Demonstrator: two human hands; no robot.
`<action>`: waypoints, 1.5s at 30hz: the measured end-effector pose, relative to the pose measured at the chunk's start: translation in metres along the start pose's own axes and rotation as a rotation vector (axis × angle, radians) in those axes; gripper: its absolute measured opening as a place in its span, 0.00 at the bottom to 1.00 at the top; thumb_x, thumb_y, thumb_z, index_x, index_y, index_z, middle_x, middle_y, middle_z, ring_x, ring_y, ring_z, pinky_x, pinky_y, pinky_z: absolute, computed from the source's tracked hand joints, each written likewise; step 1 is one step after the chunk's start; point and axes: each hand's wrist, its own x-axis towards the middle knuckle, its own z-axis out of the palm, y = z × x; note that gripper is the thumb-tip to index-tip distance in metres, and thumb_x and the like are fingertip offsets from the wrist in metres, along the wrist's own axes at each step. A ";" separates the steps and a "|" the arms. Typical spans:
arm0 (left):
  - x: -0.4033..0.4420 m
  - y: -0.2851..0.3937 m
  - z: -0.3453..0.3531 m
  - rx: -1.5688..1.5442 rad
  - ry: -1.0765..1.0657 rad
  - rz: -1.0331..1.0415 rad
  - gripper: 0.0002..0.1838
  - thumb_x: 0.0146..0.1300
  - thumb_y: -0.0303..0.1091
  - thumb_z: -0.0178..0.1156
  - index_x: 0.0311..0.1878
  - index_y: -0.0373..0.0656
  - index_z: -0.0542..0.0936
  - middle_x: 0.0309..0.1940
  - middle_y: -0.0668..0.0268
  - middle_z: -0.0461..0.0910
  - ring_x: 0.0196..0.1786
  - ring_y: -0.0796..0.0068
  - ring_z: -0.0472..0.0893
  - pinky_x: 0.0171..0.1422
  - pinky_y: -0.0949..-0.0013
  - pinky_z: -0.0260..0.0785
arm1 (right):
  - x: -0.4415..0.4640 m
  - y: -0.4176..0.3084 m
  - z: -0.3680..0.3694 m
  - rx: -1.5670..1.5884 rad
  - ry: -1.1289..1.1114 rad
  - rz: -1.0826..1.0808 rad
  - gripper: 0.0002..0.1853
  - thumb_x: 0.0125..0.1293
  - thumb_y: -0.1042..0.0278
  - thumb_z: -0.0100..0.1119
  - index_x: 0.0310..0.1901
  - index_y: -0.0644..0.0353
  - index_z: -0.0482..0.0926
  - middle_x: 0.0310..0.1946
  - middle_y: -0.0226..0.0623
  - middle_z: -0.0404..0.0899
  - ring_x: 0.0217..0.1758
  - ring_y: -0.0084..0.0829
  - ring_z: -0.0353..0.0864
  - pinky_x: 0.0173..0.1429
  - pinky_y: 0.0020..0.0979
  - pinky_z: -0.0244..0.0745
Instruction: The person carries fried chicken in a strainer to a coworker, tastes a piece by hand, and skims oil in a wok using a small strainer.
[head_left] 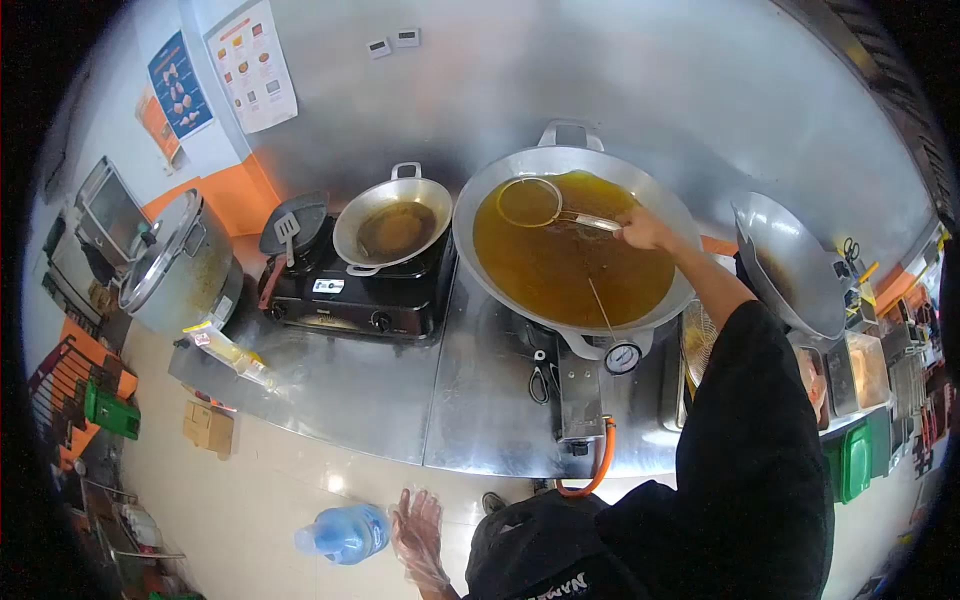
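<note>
My right hand [642, 230] is wrapped round the handle of a round mesh strainer [531, 202], over the left part of a large wok [468, 225]. Brown-yellow oil [545, 285] fills much of the wok; whether the mesh dips into it is hard to tell. A dial thermometer [622, 357] rests at the near rim with its probe slanting into the oil. In a clear plastic glove, my left hand [418, 530] hangs low in front of the counter, fingers spread and holding nothing. Just left of it, a large blue water bottle [348, 534] appears on the floor.
Left on the counter [340, 400] are a smaller wok [402, 215] on a black gas stove [345, 300], a slotted spatula [287, 235] and a big pot [190, 265]. Scissors [540, 380] and an orange hose [603, 460] lie near the front. Another wok [790, 255] stands right.
</note>
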 end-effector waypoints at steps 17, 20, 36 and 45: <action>0.008 0.001 -0.004 -0.014 -0.045 -0.063 0.33 0.66 0.53 0.56 0.66 0.42 0.66 0.57 0.48 0.73 0.57 0.50 0.75 0.63 0.51 0.69 | -0.096 -0.053 -0.081 0.007 0.050 -0.032 0.23 0.59 0.50 0.63 0.42 0.65 0.85 0.35 0.48 0.84 0.39 0.38 0.81 0.47 0.38 0.74; 0.013 -0.001 -0.001 -0.055 -0.077 -0.098 0.31 0.66 0.51 0.56 0.66 0.42 0.66 0.57 0.48 0.73 0.57 0.50 0.75 0.63 0.51 0.69 | -0.120 -0.056 -0.115 0.127 -0.040 -0.055 0.21 0.61 0.52 0.63 0.42 0.65 0.85 0.25 0.41 0.82 0.26 0.31 0.78 0.33 0.34 0.73; 0.015 0.004 -0.018 0.061 -0.108 -0.100 0.39 0.64 0.60 0.54 0.71 0.45 0.60 0.63 0.51 0.66 0.63 0.53 0.68 0.68 0.51 0.60 | -0.114 -0.105 -0.180 0.327 -0.929 0.662 0.21 0.67 0.46 0.59 0.47 0.57 0.81 0.11 0.16 0.48 0.10 0.13 0.44 0.14 0.22 0.39; 0.009 0.007 -0.014 -0.075 0.044 -0.021 0.29 0.69 0.54 0.52 0.64 0.43 0.68 0.55 0.49 0.75 0.55 0.52 0.77 0.61 0.53 0.70 | -0.095 -0.122 -0.099 0.230 -0.791 0.637 0.19 0.69 0.49 0.54 0.48 0.57 0.79 0.14 0.19 0.50 0.11 0.15 0.48 0.14 0.23 0.44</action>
